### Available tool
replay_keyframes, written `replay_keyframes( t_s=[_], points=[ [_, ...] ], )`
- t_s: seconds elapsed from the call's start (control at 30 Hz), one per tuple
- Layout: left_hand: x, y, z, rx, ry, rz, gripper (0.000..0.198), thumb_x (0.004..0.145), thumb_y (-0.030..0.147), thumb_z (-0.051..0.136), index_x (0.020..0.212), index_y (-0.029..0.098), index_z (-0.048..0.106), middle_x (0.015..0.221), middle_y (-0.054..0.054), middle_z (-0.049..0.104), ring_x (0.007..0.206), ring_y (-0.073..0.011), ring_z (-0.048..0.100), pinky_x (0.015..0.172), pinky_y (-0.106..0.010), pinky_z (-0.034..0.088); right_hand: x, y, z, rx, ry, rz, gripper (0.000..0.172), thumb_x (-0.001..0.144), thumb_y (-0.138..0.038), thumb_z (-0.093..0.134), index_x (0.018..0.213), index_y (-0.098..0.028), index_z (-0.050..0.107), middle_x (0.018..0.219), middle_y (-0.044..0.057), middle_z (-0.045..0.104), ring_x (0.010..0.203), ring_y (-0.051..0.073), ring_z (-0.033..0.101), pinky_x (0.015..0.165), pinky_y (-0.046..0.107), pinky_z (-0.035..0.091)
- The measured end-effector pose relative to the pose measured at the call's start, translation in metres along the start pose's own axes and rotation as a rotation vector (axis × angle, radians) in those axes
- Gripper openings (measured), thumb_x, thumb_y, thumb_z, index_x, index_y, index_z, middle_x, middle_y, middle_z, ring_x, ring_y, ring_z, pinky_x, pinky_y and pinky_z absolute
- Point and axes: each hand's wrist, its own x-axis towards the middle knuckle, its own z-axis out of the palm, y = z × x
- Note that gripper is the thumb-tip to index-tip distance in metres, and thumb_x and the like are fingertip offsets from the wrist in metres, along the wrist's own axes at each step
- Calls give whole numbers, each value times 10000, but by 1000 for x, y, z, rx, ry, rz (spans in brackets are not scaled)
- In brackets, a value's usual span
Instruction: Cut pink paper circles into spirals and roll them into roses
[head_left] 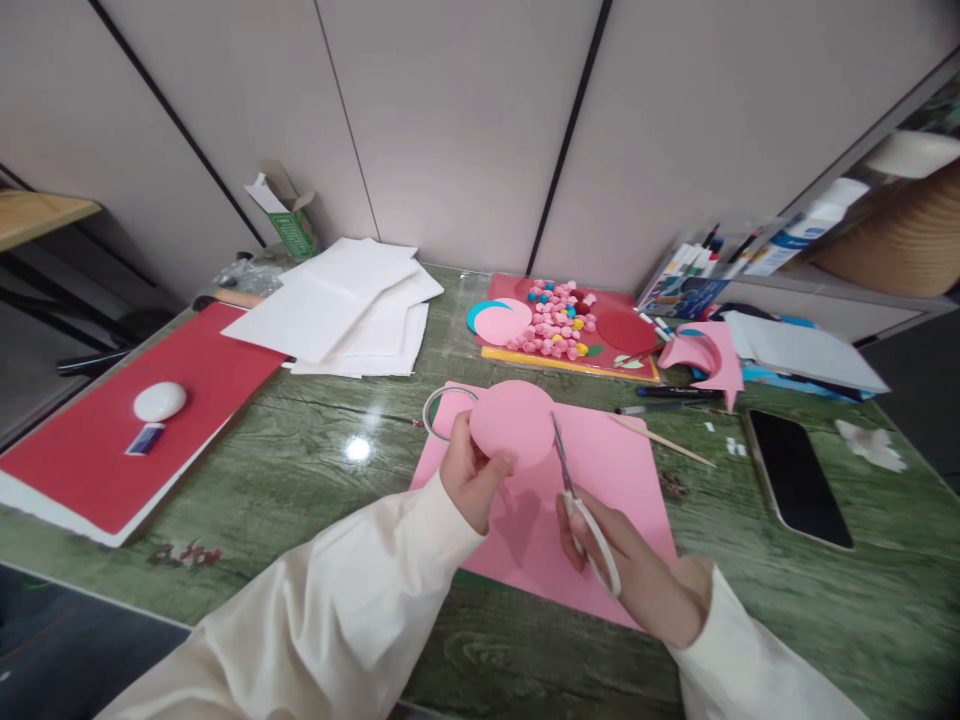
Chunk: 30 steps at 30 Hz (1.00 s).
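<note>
My left hand (472, 480) pinches a round pink paper disc (512, 420) by its lower left edge and holds it up over a pink paper sheet (600, 490) on the green table (315, 460). My right hand (630, 560) grips white-handled scissors (577, 500), blades pointing up and touching the disc's right edge. A thin wire ring (442, 408) lies just left of the disc, partly behind my left hand.
A red board (90, 440) with a white oval object and small eraser lies left. White paper sheets (352, 310) are stacked at the back. Pompoms and paper circles sit on a red sheet (570, 325). A phone (795, 475), pens, wooden stick and pink scraps lie right.
</note>
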Motion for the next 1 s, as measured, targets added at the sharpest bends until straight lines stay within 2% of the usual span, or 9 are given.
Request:
replay_keyframes(
  t_s=[0.27,0.43,0.6,0.67,0.77,0.87,1.0],
  points=[
    [1,4,-1,2,9,0,335,721,253,551,1003,174,389,870,-31,505,714,-115,484,557,-220,417,1,11,3,61,2,-22,290,894,-388,306,714,-193,422,611,-27,431,575,112,397,593,261,341],
    [2,1,-2,4,35,28,327,731,273,539,1009,175,400,846,-22,515,690,-110,488,558,-222,419,0,12,4,67,18,-15,296,893,-395,301,720,-191,426,602,-23,435,575,113,398,596,262,349],
    [1,-2,1,5,-3,49,406,718,259,570,1066,186,375,980,-56,517,866,-158,516,687,-273,445,-1,5,1,61,-11,-18,324,875,-443,308,674,-202,386,597,-23,432,568,118,406,591,269,355],
    [0,-3,2,11,7,48,448,710,259,582,1090,191,353,969,-55,516,834,-156,521,665,-275,449,-1,4,1,61,-15,-23,325,872,-449,309,674,-203,387,586,-27,421,563,118,405,588,269,355],
    [0,-4,1,33,10,38,407,715,261,572,1060,187,370,903,-38,511,747,-137,510,602,-256,438,0,5,2,54,-9,-20,316,881,-425,311,684,-198,409,593,-27,422,563,114,396,587,265,348],
    [-1,-4,-1,38,-26,35,369,713,234,565,1036,187,394,871,-23,503,737,-130,498,611,-253,432,1,7,3,69,-12,-43,321,887,-417,302,686,-192,414,606,-26,423,567,111,383,591,264,339],
    [-1,-1,-2,21,-67,41,419,710,200,552,1091,196,380,854,-15,503,751,-133,499,630,-254,426,1,9,3,67,-13,-54,318,887,-420,300,687,-193,400,609,-30,417,573,111,377,598,266,330]
  ],
)
